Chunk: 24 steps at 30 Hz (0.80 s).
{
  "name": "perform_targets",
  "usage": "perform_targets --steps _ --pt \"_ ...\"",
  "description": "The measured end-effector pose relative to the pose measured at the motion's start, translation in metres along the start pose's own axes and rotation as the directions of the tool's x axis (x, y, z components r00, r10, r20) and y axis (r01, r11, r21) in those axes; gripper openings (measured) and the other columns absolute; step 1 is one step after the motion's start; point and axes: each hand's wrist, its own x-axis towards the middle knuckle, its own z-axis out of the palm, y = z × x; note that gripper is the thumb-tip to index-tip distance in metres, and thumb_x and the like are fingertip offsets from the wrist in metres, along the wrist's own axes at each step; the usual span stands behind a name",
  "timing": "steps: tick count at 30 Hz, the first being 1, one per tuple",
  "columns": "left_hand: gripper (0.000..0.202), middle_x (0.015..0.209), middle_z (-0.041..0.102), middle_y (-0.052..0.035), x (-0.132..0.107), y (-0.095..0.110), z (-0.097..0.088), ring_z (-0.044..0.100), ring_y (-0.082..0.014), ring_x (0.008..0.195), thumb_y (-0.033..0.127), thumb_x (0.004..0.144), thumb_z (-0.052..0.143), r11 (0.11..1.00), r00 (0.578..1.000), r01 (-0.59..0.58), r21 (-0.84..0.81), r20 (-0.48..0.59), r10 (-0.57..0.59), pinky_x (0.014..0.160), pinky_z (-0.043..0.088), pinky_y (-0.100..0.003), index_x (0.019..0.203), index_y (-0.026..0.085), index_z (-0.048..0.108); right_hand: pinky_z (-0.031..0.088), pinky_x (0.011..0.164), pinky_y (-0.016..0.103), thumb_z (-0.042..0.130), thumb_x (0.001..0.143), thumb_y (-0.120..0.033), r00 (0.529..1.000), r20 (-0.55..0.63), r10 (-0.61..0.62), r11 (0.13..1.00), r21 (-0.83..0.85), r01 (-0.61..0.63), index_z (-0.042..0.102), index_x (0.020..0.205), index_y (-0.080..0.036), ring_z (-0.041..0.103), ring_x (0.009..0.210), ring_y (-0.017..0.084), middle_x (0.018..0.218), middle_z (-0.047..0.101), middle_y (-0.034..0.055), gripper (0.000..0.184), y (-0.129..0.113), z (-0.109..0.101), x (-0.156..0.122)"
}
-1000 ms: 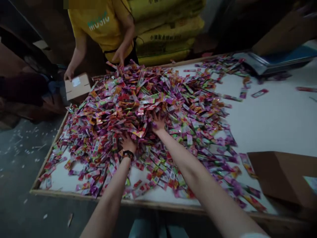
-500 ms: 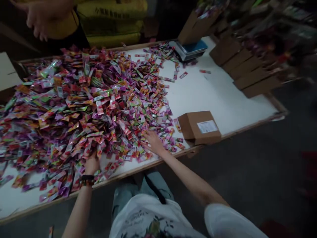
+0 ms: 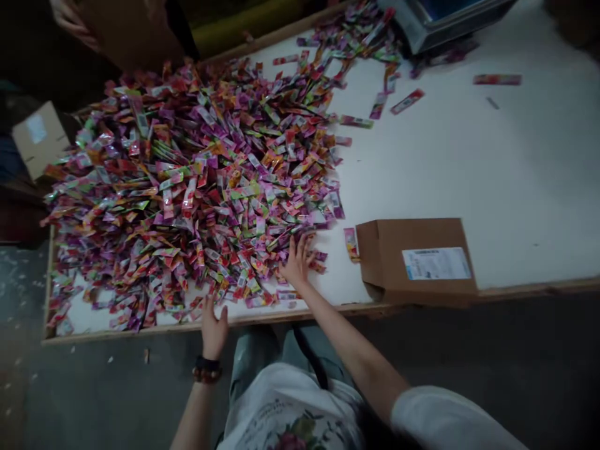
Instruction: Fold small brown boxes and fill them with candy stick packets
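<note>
A big heap of small colourful sachets point(image 3: 197, 181) covers the left half of a white table point(image 3: 445, 162) with a wooden rim. My right hand point(image 3: 296, 259) lies flat with fingers spread on the sachets at the heap's near right edge. My left hand point(image 3: 213, 325), wearing a bead bracelet at the wrist, is open at the table's near rim, just off the heap, holding nothing. A closed brown cardboard box point(image 3: 417, 259) with a white label sits at the near edge, right of my right hand.
Another person's hand point(image 3: 70, 22) holds a brown box at the far left. A small cardboard box point(image 3: 40, 134) lies off the table's left side. A weighing scale point(image 3: 445, 19) stands at the far right. Stray sachets point(image 3: 405, 100) are scattered near it. The floor is grey concrete.
My left hand has drawn back from the heap to the table's rim and opened. My right hand stays on the sachets. The view has swung back left and tilted downward.
</note>
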Motion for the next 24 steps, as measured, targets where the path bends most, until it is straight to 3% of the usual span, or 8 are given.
perform_targets --steps 4,6,9,11,15,18,21,24 --pt "0.035 0.126 0.061 -0.0155 -0.021 0.050 0.030 0.052 -0.0277 0.123 0.028 0.088 0.048 0.986 0.981 -0.130 -0.101 0.130 0.143 0.107 0.041 -0.048 0.117 0.015 0.064 0.013 0.109 0.063 0.057 0.071 -0.012 0.992 0.073 0.107 0.992 0.057 -0.111 0.048 0.139 -0.019 0.020 0.143 0.036 0.153 0.034 0.0149 0.070 0.022 -0.014 -0.034" --pt "0.032 0.120 0.063 -0.0125 -0.018 0.075 0.047 0.054 -0.0258 0.116 0.020 0.088 0.047 0.962 0.943 -0.268 -0.046 0.194 0.271 0.103 0.044 -0.046 0.112 0.017 0.067 0.015 0.109 0.061 0.051 0.071 -0.006 0.989 0.095 0.117 0.990 0.069 -0.123 0.064 0.120 -0.021 0.025 0.141 0.034 0.147 0.045 0.0100 0.053 0.035 -0.017 -0.047" --pt "0.042 0.132 0.057 -0.0106 0.008 0.106 0.073 0.045 -0.0296 0.122 0.011 0.085 0.047 0.826 0.807 -0.544 0.149 0.359 0.468 0.101 0.042 -0.049 0.121 0.022 0.065 0.020 0.107 0.055 0.051 0.079 -0.012 0.996 0.094 0.001 0.991 0.130 -0.013 0.073 0.096 -0.021 0.032 0.135 0.033 0.141 0.052 0.0076 0.030 0.036 -0.018 -0.049" --pt "0.048 0.141 0.049 -0.0116 0.037 0.120 0.089 0.039 -0.0342 0.126 0.010 0.085 0.045 0.685 0.707 -0.682 0.257 0.472 0.527 0.100 0.039 -0.053 0.130 0.023 0.059 0.027 0.103 0.048 0.049 0.087 -0.018 0.987 0.126 -0.103 0.975 0.209 0.074 0.072 0.104 -0.021 0.044 0.124 0.029 0.130 0.059 0.0099 0.029 0.028 -0.017 -0.043" --pt "0.047 0.144 0.046 -0.0121 0.091 0.123 0.101 0.039 -0.0349 0.122 0.016 0.090 0.042 0.497 0.576 -0.808 0.316 0.603 0.552 0.096 0.039 -0.053 0.134 0.021 0.055 0.033 0.095 0.043 0.043 0.095 -0.022 0.984 0.162 -0.074 0.961 0.276 0.027 0.068 0.118 -0.020 0.056 0.099 0.025 0.099 0.069 0.0116 0.034 0.019 -0.010 -0.027" --pt "0.044 0.144 0.046 -0.0108 0.106 0.113 0.097 0.037 -0.0334 0.124 0.017 0.091 0.041 0.446 0.509 -0.852 0.275 0.633 0.583 0.096 0.038 -0.051 0.131 0.022 0.057 0.033 0.097 0.043 0.052 0.091 -0.024 0.989 0.150 -0.019 0.948 0.316 -0.029 0.072 0.111 -0.019 0.056 0.101 0.026 0.101 0.068 0.0121 0.029 0.016 0.000 -0.016" --pt "0.045 0.146 0.047 -0.0090 0.104 0.103 0.090 0.036 -0.0333 0.127 0.013 0.090 0.040 0.467 0.505 -0.850 0.244 0.627 0.593 0.097 0.037 -0.052 0.131 0.022 0.058 0.038 0.094 0.042 0.054 0.089 -0.026 0.985 0.164 0.051 0.910 0.398 -0.114 0.075 0.098 -0.016 0.058 0.098 0.025 0.099 0.069 0.0126 0.025 0.008 0.008 -0.003" --pt "0.043 0.144 0.051 -0.0059 0.097 0.092 0.073 0.038 -0.0300 0.128 0.013 0.089 0.043 0.562 0.534 -0.814 0.147 0.571 0.624 0.103 0.037 -0.049 0.128 0.020 0.060 0.047 0.085 0.037 0.052 0.090 -0.037 0.975 0.196 0.104 0.840 0.508 -0.192 0.074 0.103 -0.012 0.062 0.092 0.022 0.098 0.071 0.0124 0.035 0.002 0.001 -0.001"
